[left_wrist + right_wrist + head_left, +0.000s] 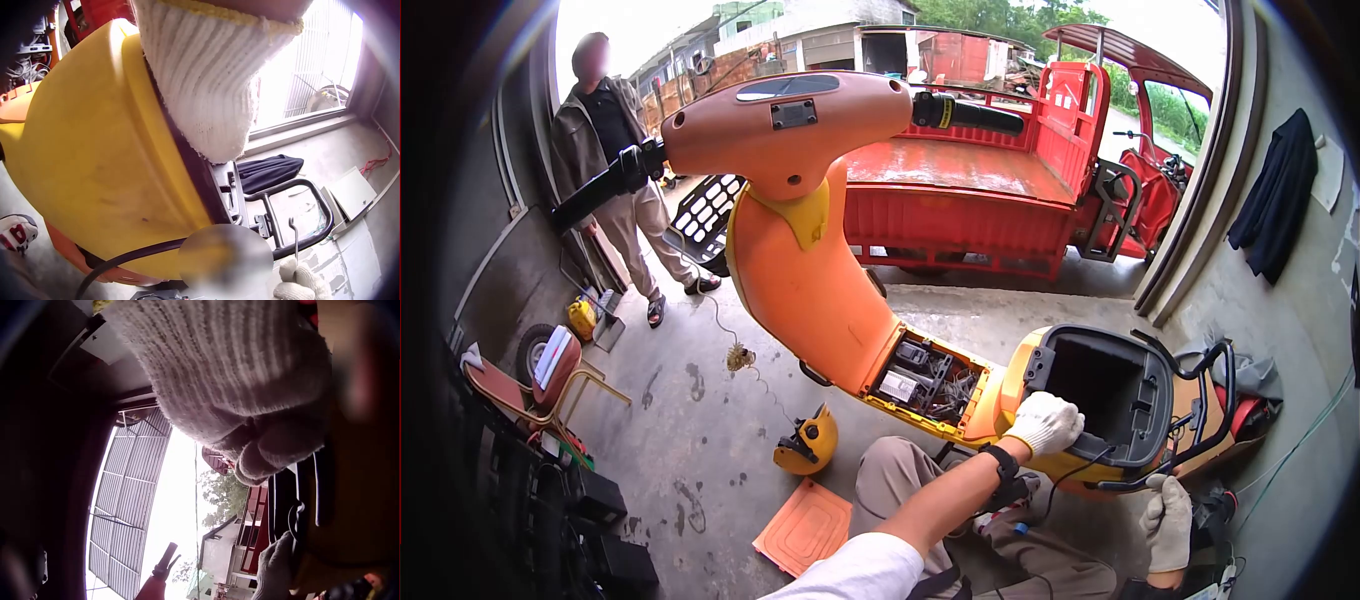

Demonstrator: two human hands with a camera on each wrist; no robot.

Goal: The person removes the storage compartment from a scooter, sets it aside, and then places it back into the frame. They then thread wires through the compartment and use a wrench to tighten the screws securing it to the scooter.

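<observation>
An orange and yellow electric scooter [820, 290] stands with its seat off, its black storage bin [1135, 440] exposed. My gloved left hand [1045, 422] grips the bin's near rim, its fingers curled over the edge and partly hidden. In the left wrist view the white glove [200, 87] lies beside the yellow side panel [112, 150]. My gloved right hand [1168, 520] is just below the black rear rack [1225, 400]. It holds a thin metal wrench [295, 237], head upward, in the left wrist view. The right wrist view has the curled glove [237, 381] near the rack.
An open floorboard compartment [920, 378] shows wiring. A yellow helmet [808, 440] and an orange panel [805, 525] lie on the floor left of my legs. A person [615, 150] stands near the doorway, and a red cargo tricycle [960, 220] is parked behind.
</observation>
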